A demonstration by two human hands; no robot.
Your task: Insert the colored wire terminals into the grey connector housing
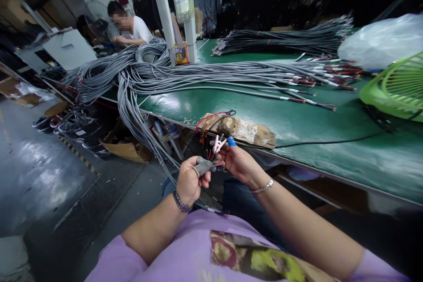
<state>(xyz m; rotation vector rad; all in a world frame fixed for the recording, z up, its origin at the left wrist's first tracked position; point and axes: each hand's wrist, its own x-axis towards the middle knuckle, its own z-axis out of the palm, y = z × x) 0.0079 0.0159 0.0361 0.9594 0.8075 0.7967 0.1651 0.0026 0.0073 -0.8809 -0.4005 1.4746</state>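
Note:
My left hand (191, 179) is closed around the end of a grey cable (202, 166), whose thin coloured wires (216, 161) fan out toward my right hand. My right hand (238, 162) pinches a small pink clip (218, 143) at those wire ends; a blue cover sits on one fingertip (231, 141). Both hands hover just in front of the green table's near edge (297, 158), below a brown taped block (243, 130) with red and black leads.
A large heap of grey cables (145, 75) spreads across the green table and hangs over its left edge. A second dark bundle (280, 39) lies further back. A green plastic basket (396, 88) and a clear bag (383, 39) sit at right. Another person (130, 26) works at the far left.

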